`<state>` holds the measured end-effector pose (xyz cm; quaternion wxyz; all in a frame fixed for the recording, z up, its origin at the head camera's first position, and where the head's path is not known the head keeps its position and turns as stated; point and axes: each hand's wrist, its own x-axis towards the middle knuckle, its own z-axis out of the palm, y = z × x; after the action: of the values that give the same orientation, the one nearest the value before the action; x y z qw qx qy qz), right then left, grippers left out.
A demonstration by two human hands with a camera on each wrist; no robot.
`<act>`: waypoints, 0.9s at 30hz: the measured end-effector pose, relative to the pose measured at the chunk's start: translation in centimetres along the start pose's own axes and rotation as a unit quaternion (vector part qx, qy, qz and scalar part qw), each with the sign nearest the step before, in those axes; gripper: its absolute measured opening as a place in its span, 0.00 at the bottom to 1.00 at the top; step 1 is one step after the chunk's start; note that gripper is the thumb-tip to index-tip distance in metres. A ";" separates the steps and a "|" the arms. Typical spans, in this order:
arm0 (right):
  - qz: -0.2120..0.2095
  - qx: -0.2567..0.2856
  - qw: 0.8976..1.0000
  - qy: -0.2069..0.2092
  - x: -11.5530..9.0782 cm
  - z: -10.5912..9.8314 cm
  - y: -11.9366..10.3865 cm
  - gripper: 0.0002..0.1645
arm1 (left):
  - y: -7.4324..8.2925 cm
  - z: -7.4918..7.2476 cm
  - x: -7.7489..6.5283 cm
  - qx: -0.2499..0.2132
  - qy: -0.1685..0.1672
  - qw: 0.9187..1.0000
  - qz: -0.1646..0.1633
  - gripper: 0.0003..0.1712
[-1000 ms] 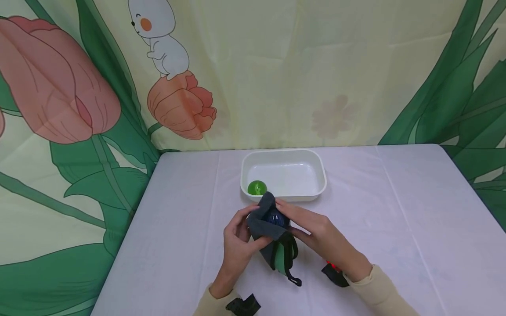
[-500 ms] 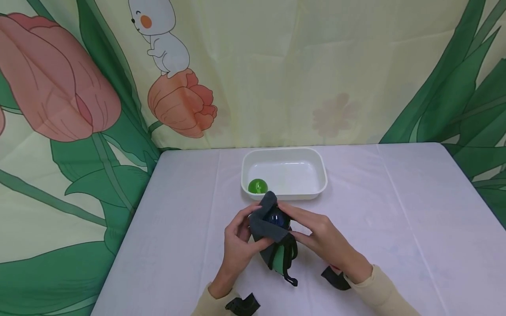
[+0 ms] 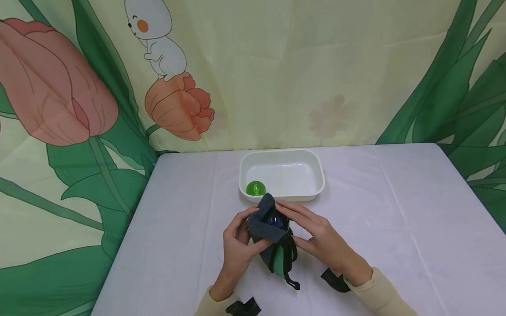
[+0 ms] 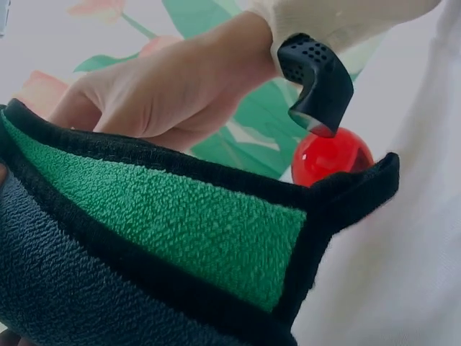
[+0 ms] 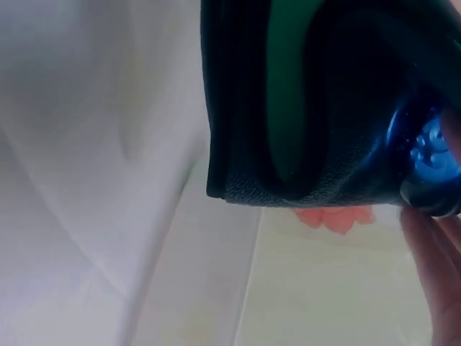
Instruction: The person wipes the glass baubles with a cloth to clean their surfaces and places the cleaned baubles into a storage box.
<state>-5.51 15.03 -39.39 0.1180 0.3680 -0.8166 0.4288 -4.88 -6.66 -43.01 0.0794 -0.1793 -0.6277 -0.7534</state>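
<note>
A blue glassy ball [image 3: 275, 220] sits in a fold of a towelling cloth [image 3: 261, 230], dark grey outside and green inside [image 4: 180, 209], with black edging and a hanging loop [image 4: 374, 187]. My left hand [image 3: 239, 250] grips the cloth from the left, its thumb pressing the fold in front of the ball. On the other side my right hand [image 3: 326, 235] holds the ball between fingers and thumb. The ball's shiny surface [image 5: 432, 155] shows beside the cloth in the right wrist view; its underside is covered.
A white tray [image 3: 321, 175] stands behind the hands, with a green ball [image 3: 256, 188] in its front left corner. A red ball [image 4: 330, 157] lies near my right wrist. Black wrist cameras [image 3: 243, 307] sit on both forearms. A printed curtain [image 3: 257, 87] hangs behind the table.
The right fingers have spread and shifted slightly on the ball. The red patch below my right wrist has gone out of sight in the head view. The left hand keeps its hold.
</note>
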 end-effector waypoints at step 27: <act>0.021 0.040 0.999 0.014 0.1 -0.1 0.4 0.43 | -0.2 -0.2 0.4 0.003 -0.006 1.000 0.016 0.33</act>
<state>-5.84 15.23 -39.49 0.1054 0.3494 -0.8044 0.4687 -5.36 -6.81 -43.13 0.0879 -0.1935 -0.6275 -0.7490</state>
